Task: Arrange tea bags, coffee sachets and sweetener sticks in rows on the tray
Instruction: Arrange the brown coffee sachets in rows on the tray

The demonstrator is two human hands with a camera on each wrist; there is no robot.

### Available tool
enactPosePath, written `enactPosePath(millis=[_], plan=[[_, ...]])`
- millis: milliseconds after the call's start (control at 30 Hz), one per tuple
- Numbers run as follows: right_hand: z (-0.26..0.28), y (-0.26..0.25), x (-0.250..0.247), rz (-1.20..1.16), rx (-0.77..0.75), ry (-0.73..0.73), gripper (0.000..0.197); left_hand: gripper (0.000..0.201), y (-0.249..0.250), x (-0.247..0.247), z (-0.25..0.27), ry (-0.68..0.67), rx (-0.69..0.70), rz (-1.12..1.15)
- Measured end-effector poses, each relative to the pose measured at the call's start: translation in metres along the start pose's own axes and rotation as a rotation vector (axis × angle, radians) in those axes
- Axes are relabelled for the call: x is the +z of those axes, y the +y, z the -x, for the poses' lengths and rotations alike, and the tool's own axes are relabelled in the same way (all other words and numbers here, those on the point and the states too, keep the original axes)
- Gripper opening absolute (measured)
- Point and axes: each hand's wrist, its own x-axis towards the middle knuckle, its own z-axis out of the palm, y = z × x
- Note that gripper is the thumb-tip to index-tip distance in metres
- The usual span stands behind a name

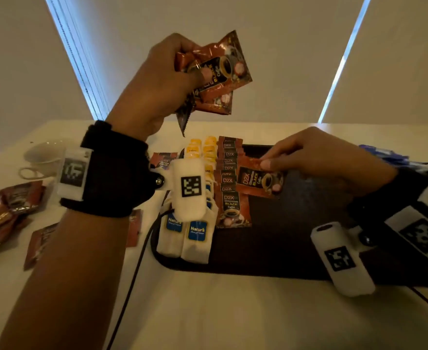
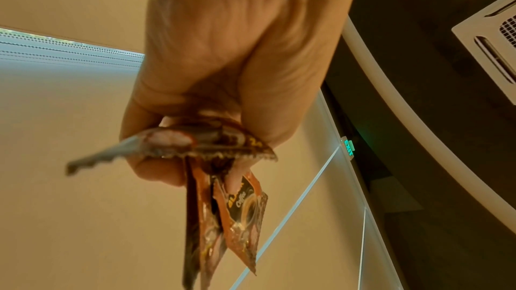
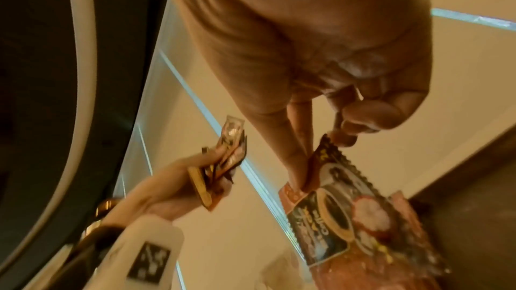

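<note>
My left hand [image 1: 167, 79] is raised above the table and grips a bunch of brown coffee sachets [image 1: 218, 72], which also show in the left wrist view [image 2: 223, 195]. My right hand [image 1: 306, 157] pinches the top edge of one coffee sachet [image 1: 261, 181] over the dark tray [image 1: 296, 248], beside a column of overlapping coffee sachets [image 1: 229, 183]. The right wrist view shows the pinched sachet [image 3: 349, 217] close up. Left of that column lie rows of white tea bags [image 1: 195, 236] with blue and yellow tags.
Loose coffee sachets [image 1: 8, 205] lie on the white table at the left, near a white cup [image 1: 44, 155]. Blue packets [image 1: 389, 154] sit beyond my right wrist. A black cable [image 1: 132, 279] runs across the table beside the tray's left edge.
</note>
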Motion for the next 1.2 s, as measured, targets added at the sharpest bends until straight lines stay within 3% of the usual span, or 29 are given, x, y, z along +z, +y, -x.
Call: enactPosePath(millis=[167, 400, 600, 667, 800, 867, 1200], plan=[[0.002, 0.01, 0.005, 0.191, 0.076, -0.1, 0.007, 0.021, 0.003, -0.009, 0.001, 0.011, 0.004, 0.01], [-0.003, 0.021, 0.039, 0.208, 0.298, -0.444, 0.015, 0.022, 0.005, -0.015, 0.003, 0.005, 0.03, -0.011], [-0.014, 0.014, 0.047, 0.216, 0.378, -0.448, 0.021, 0.022, 0.006, -0.014, 0.002, 0.006, 0.057, -0.051], [-0.014, 0.013, 0.046, 0.299, 0.345, -0.431, 0.024, 0.024, 0.004, -0.014, 0.001, 0.006, 0.062, -0.063], [-0.005, 0.003, 0.046, 0.532, 0.018, -0.381, 0.027, 0.026, 0.003, -0.014, 0.001, 0.014, 0.067, -0.077], [-0.003, -0.002, 0.048, 0.56, -0.058, -0.423, 0.033, 0.027, 0.003, -0.013, 0.0, 0.017, 0.063, -0.09], [-0.019, -0.001, 0.067, 0.675, -0.064, -0.512, 0.038, 0.034, -0.002, -0.01, -0.001, -0.016, 0.04, -0.115]])
